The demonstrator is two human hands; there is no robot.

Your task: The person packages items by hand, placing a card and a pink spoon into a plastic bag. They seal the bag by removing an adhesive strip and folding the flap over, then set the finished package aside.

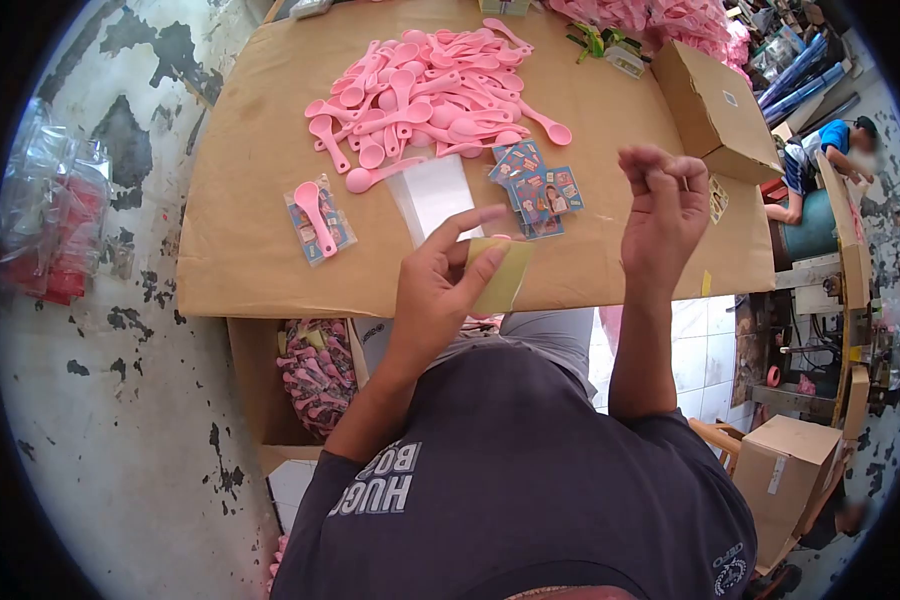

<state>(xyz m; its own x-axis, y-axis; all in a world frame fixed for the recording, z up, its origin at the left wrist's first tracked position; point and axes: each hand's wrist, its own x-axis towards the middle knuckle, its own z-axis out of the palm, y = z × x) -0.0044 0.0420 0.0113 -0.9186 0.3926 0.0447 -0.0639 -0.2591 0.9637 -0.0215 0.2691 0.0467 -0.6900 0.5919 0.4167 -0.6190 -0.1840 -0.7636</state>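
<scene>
My left hand (445, 280) grips a yellowish-green card (500, 276) between thumb and fingers, over the table's front edge. A bit of pink shows at the card's upper edge. My right hand (667, 215) is raised to the right, fingers curled and fingertips close together; whether they hold anything is too small to tell. Between the hands lie blue printed cards (540, 190). A stack of clear bags (435, 195) lies just beyond my left hand. Farther left, a pink spoon (315, 217) rests on a bagged blue card (339, 228). Many pink spoons (420, 90) are heaped beyond.
The brown-covered table (240, 150) carries an open cardboard box (715, 105) at right and green-handled snippers (592, 40) at the back. Below its left edge, a box holds packed pink spoons (317, 375). Another person (830, 150) works at far right. Plastic bags (55, 205) hang at left.
</scene>
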